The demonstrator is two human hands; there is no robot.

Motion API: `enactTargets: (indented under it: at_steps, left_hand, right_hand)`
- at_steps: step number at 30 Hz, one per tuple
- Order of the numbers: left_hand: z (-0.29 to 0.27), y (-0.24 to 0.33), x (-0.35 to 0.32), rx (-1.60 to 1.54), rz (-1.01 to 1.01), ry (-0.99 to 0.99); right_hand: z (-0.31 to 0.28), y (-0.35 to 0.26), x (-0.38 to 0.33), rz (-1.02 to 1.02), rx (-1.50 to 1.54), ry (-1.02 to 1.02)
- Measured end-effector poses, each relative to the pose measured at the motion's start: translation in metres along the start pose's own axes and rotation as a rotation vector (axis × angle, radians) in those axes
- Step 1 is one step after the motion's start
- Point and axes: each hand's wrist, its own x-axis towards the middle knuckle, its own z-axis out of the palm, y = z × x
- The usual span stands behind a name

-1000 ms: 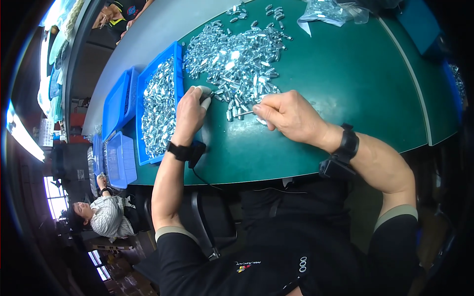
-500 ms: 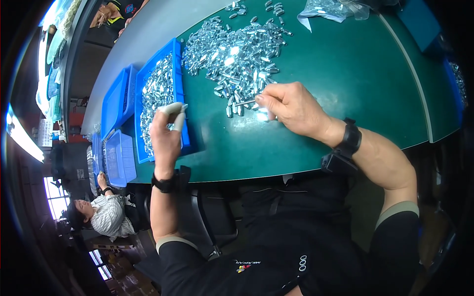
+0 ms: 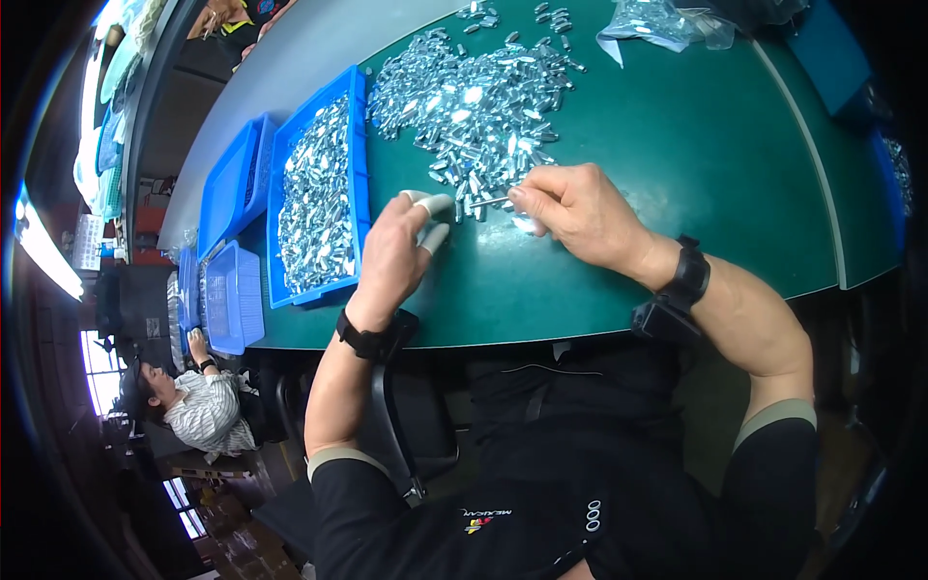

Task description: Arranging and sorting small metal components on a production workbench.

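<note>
My right hand [image 3: 580, 213] pinches a thin metal rod [image 3: 491, 202], whose tip points left at the near edge of a pile of small shiny metal pieces [image 3: 474, 106]. Pale finger cots cover the fingertips of my left hand [image 3: 398, 246]. Its thumb and fingers are apart with nothing visible between them, just left of the rod's tip and the closest pieces. Left of that hand stands a blue tray [image 3: 360, 145], filled with many similar metal pieces [image 3: 314, 208].
The green table [image 3: 696, 164] carries all this. Clear plastic bags [image 3: 667, 24] lie at the far edge. Farther left are a blue bin [image 3: 232, 184] and a lighter blue basket [image 3: 232, 295]. A person in a striped shirt [image 3: 208, 416] sits at the left; another is partly visible at the far left.
My left hand has moved right, from the blue tray's edge to beside the rod's tip. The small metal piece at its fingertips is no longer there. My right hand has hardly moved.
</note>
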Motion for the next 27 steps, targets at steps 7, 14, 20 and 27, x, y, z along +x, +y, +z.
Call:
enactTargets:
  at_steps: [7, 14, 20, 27]
  left_hand:
    - [0.008, 0.007, -0.003, 0.046, -0.039, -0.104]
    - [0.012, 0.013, -0.006, -0.187, -0.070, -0.072]
    - [0.007, 0.029, -0.010, -0.294, -0.098, -0.037]
    - [0.009, 0.036, -0.011, -0.367, -0.068, -0.006]
  right_hand:
    - [0.001, 0.004, 0.000, -0.050, 0.007, 0.030]
    - [0.005, 0.008, -0.001, -0.118, -0.157, -0.014]
    - [0.006, 0.009, -0.002, -0.091, -0.151, -0.026]
    - [0.006, 0.002, -0.004, -0.047, -0.068, -0.077]
